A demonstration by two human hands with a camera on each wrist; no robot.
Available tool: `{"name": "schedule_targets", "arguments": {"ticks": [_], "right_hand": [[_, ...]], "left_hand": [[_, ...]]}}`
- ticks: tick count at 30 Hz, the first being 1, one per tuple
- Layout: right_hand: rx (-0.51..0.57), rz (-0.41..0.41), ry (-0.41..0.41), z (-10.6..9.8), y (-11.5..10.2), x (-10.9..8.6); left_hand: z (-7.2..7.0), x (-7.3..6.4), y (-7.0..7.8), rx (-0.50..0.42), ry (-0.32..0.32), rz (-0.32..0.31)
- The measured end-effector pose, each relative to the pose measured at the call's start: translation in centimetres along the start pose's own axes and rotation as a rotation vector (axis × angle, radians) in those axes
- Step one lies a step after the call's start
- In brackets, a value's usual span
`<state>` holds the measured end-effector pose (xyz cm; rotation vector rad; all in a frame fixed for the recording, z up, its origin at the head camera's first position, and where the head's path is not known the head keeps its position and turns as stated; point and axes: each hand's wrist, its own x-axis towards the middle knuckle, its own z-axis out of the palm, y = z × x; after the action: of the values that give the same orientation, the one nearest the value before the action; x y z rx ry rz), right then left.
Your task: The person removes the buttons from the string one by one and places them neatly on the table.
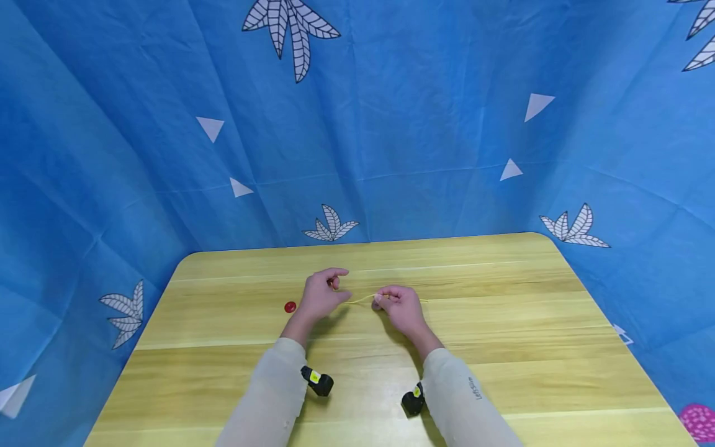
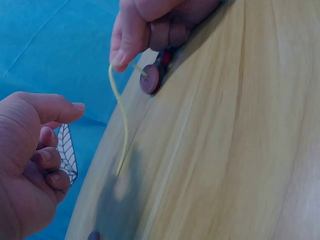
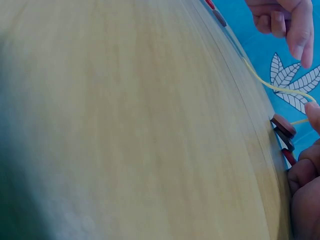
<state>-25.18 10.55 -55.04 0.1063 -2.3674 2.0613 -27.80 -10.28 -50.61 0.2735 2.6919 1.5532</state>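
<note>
My right hand (image 1: 401,309) pinches a thin yellow cord (image 2: 123,115) between thumb and fingertips. Threaded on the cord just below that pinch, a brown button (image 2: 150,79) hangs against darker and red buttons (image 3: 288,156), close over the table. From the pinch the cord's loose end runs left and droops toward the wood. My left hand (image 1: 323,297) hovers beside that end, thumb and index finger spread apart, the other fingers curled in, holding nothing. A loose red button (image 1: 290,307) lies on the table left of the left hand.
The wooden table (image 1: 503,354) has rounded far corners and meets a blue patterned curtain (image 1: 391,124) at its back edge. A dark brown button (image 3: 219,17) lies near the loose red one. Small black cameras (image 1: 319,381) are strapped at both wrists.
</note>
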Motion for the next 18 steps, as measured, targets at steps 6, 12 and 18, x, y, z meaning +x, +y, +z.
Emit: {"name": "schedule_targets", "arguments": {"ticks": [6,12,18], "right_hand": [[-0.02,-0.018,0.017,0.1,0.0,-0.1],[-0.03,-0.034,0.007,0.1,0.0,-0.1],[-0.016,-0.025,0.004,0.0,0.1,0.0]], "left_hand": [[1.0,0.0,0.3,0.045,-0.02,-0.048],[1.7,-0.2,0.6,0.107,-0.065,-0.094],[2.6,0.2,0.1,0.061,-0.135,0.056]]}}
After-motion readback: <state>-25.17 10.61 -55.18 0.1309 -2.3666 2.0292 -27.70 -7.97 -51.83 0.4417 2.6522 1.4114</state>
